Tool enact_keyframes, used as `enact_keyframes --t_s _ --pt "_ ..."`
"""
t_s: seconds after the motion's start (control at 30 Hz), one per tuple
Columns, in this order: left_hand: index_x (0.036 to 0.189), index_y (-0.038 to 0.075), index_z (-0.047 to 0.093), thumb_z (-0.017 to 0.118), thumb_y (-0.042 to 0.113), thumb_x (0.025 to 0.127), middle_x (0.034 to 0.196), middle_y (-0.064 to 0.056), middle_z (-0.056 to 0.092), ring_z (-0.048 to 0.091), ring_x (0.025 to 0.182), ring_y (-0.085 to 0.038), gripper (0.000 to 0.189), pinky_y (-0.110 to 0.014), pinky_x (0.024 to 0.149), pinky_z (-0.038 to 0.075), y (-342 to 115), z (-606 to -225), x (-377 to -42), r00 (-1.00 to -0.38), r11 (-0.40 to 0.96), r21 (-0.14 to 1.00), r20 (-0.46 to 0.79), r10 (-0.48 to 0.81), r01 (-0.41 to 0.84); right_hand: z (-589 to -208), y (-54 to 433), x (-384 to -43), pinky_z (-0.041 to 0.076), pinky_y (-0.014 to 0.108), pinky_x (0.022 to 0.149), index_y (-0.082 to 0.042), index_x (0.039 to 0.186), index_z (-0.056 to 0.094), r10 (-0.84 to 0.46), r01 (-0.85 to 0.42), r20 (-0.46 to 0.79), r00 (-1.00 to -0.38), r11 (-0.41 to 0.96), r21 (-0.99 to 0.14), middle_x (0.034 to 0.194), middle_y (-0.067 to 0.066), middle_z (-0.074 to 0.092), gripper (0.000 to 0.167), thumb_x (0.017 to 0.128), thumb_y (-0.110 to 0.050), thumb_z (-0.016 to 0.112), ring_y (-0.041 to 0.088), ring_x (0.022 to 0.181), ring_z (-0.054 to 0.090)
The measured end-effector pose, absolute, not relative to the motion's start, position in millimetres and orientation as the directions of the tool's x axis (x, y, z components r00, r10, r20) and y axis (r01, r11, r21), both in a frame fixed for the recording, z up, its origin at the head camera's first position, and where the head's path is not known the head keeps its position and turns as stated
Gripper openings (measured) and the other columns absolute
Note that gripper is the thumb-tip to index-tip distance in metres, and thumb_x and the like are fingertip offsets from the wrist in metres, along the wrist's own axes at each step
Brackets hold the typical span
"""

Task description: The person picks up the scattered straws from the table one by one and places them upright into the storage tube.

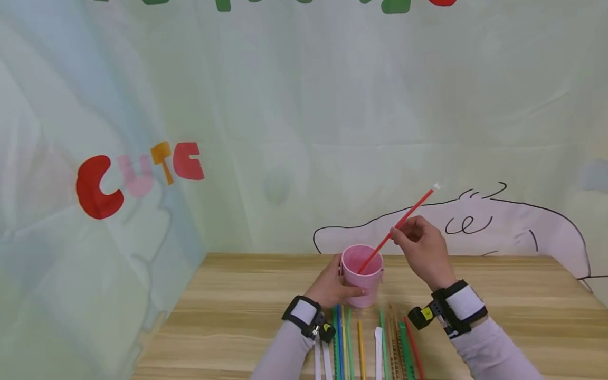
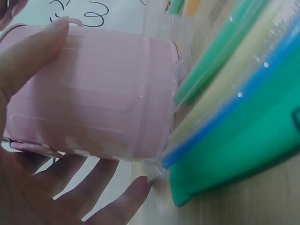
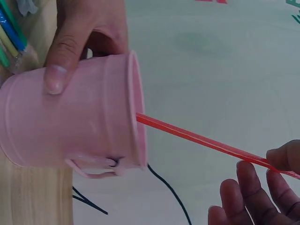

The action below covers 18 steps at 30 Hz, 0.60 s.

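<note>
A small pink bucket [image 1: 372, 289] with side handles is held by my left hand [image 1: 331, 286], its thumb across the front wall and the other fingers round the far side. My right hand [image 1: 425, 252] pinches a red straw [image 1: 418, 202] between thumb and fingertips, around its upper half. The straw slants down to the left, its lower end inside the bucket's mouth. A bit of clear wrapper shows at its top end. In the right wrist view the red straw [image 3: 197, 138] crosses the bucket's rim [image 3: 136, 79].
In front of the bucket lies a row of long thin items: white sticks [image 1: 378, 351], a blue one [image 1: 339, 343], a yellow one [image 1: 361, 348], green ones [image 1: 406, 348] and another red one [image 1: 415, 348]. The wooden table [image 1: 228, 306] ends at a printed backdrop [image 1: 266, 132].
</note>
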State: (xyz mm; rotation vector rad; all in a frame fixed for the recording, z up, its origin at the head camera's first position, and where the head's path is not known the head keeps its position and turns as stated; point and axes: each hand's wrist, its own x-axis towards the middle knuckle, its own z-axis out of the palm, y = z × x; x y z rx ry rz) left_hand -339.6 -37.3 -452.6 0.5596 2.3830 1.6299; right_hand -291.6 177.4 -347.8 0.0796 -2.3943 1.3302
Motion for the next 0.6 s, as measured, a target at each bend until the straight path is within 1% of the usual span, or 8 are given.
enact_keyframes --t_s 0.13,0.23,0.33,0.43,0.6 --pt "0.153 0.022 0.037 0.09 0.025 0.081 0.148 -0.003 0.056 0.05 0.14 -0.032 0.09 -0.063 0.118 0.037 -36 -452 -340 -0.905 0.311 0.931 0.047 0.423 0.193 -355 178 -295 0.052 0.032 0.077 -0.004 0.117 0.063 0.069 -0.191 0.285 -0.956 0.592 -0.783 0.11 0.017 0.073 0.029 0.102 -0.028 0.066 0.029 0.097 0.064" --pt "0.154 0.022 0.037 0.09 0.024 0.081 0.149 -0.002 0.056 0.049 0.142 -0.032 0.09 -0.063 0.119 0.036 -36 -452 -340 -0.905 0.305 0.934 0.044 0.424 0.188 -358 180 -295 0.056 0.037 0.077 0.0 0.126 0.062 -0.019 -0.147 0.176 -0.984 0.645 -0.75 0.119 0.02 0.07 0.04 0.101 -0.032 0.066 0.033 0.104 0.065" --pt "0.155 0.023 0.036 0.091 0.024 0.081 0.15 -0.002 0.055 0.048 0.143 -0.032 0.092 -0.064 0.119 0.036 -36 -451 -340 -0.909 0.308 0.936 0.032 0.416 0.173 -361 182 -294 0.06 0.046 0.082 0.004 0.137 0.055 -0.076 -0.115 0.087 -0.993 0.682 -0.723 0.13 0.025 0.064 0.055 0.101 -0.036 0.064 0.04 0.115 0.063" --pt "0.155 0.023 0.036 0.091 0.024 0.08 0.15 -0.002 0.054 0.048 0.143 -0.032 0.093 -0.065 0.119 0.035 -37 -451 -340 -0.911 0.317 0.933 0.027 0.411 0.171 -365 184 -294 0.06 0.053 0.086 0.008 0.144 0.049 -0.092 -0.099 0.049 -0.995 0.703 -0.704 0.137 0.029 0.06 0.066 0.102 -0.041 0.062 0.045 0.121 0.061" --pt "0.155 0.023 0.037 0.091 0.024 0.081 0.15 -0.002 0.055 0.048 0.142 -0.032 0.092 -0.065 0.12 0.034 -38 -452 -340 -0.914 0.321 0.932 0.027 0.406 0.17 -374 185 -291 0.059 0.057 0.091 0.012 0.151 0.037 -0.111 -0.096 0.023 -0.994 0.716 -0.691 0.141 0.033 0.057 0.08 0.101 -0.045 0.062 0.049 0.126 0.059"
